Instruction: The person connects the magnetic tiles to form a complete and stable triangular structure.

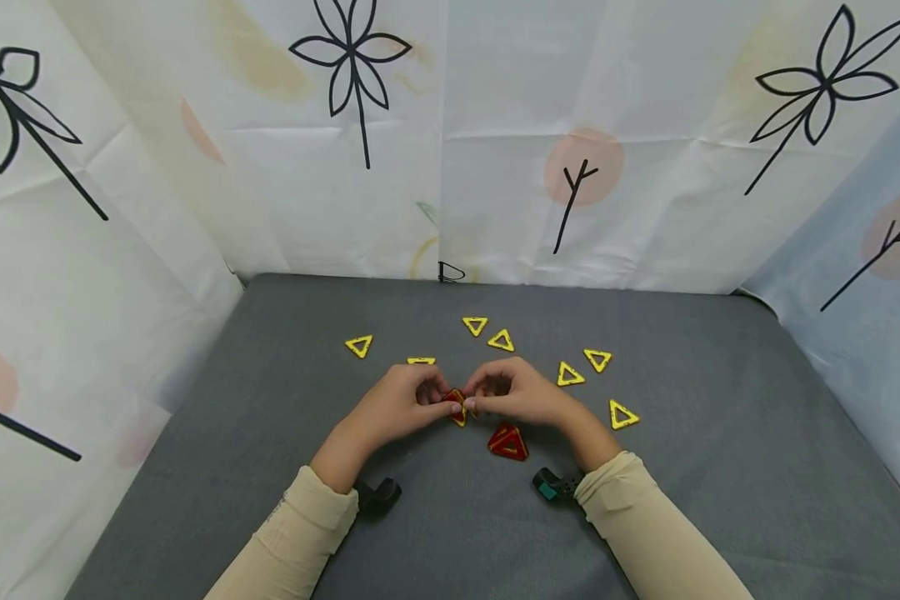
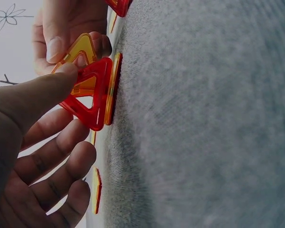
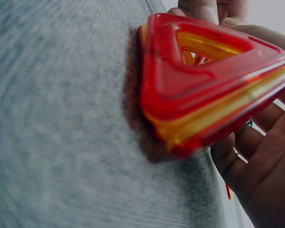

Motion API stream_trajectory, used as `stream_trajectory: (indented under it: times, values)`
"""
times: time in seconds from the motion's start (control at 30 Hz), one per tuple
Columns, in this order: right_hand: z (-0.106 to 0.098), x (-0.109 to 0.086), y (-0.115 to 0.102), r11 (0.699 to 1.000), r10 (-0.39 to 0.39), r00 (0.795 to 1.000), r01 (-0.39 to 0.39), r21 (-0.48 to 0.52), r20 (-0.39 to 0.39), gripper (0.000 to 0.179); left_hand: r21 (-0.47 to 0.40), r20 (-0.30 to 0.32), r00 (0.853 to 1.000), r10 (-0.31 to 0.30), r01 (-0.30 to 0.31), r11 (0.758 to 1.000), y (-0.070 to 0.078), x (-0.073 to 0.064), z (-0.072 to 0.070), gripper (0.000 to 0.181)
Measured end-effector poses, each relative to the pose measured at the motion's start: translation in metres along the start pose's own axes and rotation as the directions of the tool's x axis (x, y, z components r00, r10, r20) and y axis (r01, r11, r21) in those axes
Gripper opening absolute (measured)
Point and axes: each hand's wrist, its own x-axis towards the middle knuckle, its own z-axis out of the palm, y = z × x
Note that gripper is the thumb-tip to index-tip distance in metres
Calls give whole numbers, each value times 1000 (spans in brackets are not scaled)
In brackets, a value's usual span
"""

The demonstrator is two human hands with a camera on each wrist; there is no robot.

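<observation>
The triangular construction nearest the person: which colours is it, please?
The construction is red and yellow; best view: right wrist.

The grey, cloth-like tabletop (image 1: 450,525) carries seven scattered yellow triangular plastic frames (image 1: 626,422) and one red-and-yellow plastic pyramid (image 1: 506,440).

We have our left forearm (image 1: 288,533) and right forearm (image 1: 656,533) coming in from the bottom, angled inward, elbows out of frame. Wrists bare. Left hand (image 1: 401,400) and right hand (image 1: 521,393) meet near mid-frame, fingertips almost together, both pinching. Our left thumb (image 2: 42,95) presses across, pointing at the right hand; the lower left fingers (image 2: 61,161) hang loosely bent, slightly spread. Our right thumb (image 2: 55,28) is extended, nail showing, other fingers curled behind.
</observation>
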Motion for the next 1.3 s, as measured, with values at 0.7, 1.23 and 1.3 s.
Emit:
stream_trajectory:
  times: [0.7, 1.23, 1.3]
  values:
    - [1, 2, 0, 997, 69, 998, -69, -33, -7, 25, -11, 16, 1000, 8, -8, 1000, 0, 0, 2, 9]
    - [0, 1, 2, 996, 73, 997, -72, -48, 7, 23, -3, 10, 1000, 16, -16, 1000, 0, 0, 4, 9]
    - [0, 1, 1, 996, 77, 997, -76, -51, 7, 24, -3, 11, 1000, 14, -14, 1000, 0, 0, 4, 10]
